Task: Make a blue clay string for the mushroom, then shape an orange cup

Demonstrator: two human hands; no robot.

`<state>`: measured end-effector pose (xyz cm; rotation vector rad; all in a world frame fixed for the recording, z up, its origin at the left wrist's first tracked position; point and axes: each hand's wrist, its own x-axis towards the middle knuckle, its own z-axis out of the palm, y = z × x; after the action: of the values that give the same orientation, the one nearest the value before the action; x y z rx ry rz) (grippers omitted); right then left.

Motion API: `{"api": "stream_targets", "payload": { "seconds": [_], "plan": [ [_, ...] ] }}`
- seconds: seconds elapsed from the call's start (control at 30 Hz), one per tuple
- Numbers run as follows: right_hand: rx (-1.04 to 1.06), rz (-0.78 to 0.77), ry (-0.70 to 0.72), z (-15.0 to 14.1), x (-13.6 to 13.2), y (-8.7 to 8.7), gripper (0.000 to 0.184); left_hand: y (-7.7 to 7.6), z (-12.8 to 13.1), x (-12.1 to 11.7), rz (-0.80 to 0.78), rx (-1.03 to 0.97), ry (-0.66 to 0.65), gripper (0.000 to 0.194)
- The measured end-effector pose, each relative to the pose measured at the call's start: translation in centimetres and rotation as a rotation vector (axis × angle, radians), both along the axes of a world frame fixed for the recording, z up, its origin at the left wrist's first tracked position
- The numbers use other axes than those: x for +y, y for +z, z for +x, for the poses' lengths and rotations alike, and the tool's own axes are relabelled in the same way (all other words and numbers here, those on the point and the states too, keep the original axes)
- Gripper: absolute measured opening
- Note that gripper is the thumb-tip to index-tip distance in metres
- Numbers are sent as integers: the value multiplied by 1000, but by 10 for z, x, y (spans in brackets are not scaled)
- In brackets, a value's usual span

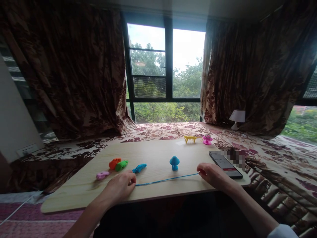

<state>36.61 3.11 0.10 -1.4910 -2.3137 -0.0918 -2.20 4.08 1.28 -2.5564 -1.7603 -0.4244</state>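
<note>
A thin blue string [165,179] lies stretched across the light wooden table [153,155]. My left hand [120,187] pinches its left end, fingers closed. My right hand [214,175] pinches its right end, fingers curled. Just beyond the string stand small toy beads: a blue mushroom [174,162], a blue piece [139,168], a green piece [121,165], an orange piece [114,162] and a pink piece [102,175]. At the table's far edge lie a yellow piece [191,139] and a pink mushroom [207,139].
A phone [225,164] with a lit screen lies by my right hand near the table's right edge. Flowered cloth covers the ledge behind. A small white lamp [237,118] stands at the back right. Dark curtains frame the window.
</note>
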Motion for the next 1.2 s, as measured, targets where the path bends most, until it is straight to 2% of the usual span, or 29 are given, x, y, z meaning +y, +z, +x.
{"api": "stream_targets", "payload": {
  "seconds": [0.23,0.5,0.73,0.83,0.9,0.93,1.07,1.13,1.2],
  "plan": [
    [76,-10,33,2,4,-11,19,1,1,-1,25,61,1,18],
    [138,14,11,9,3,-15,17,0,5,-2,54,80,34,20],
    [146,17,33,17,-9,-16,26,-3,-8,-7,38,23,-80,29],
    [147,44,-26,20,-21,-18,30,-7,-9,-16,90,-41,-30,33],
    [139,81,-80,16,-31,-21,34,-10,8,-25,165,-90,46,44],
    [125,98,-99,12,-36,-23,36,-11,23,-30,174,-110,32,48],
    [-9,109,-72,-12,-46,-34,43,-23,105,-43,99,-112,-274,56],
    [-65,87,-48,-19,-47,-40,46,-32,140,-43,93,-104,-340,62],
    [-88,64,-38,-20,-49,-45,49,-43,159,-40,69,-80,-379,68]
  ]
}}
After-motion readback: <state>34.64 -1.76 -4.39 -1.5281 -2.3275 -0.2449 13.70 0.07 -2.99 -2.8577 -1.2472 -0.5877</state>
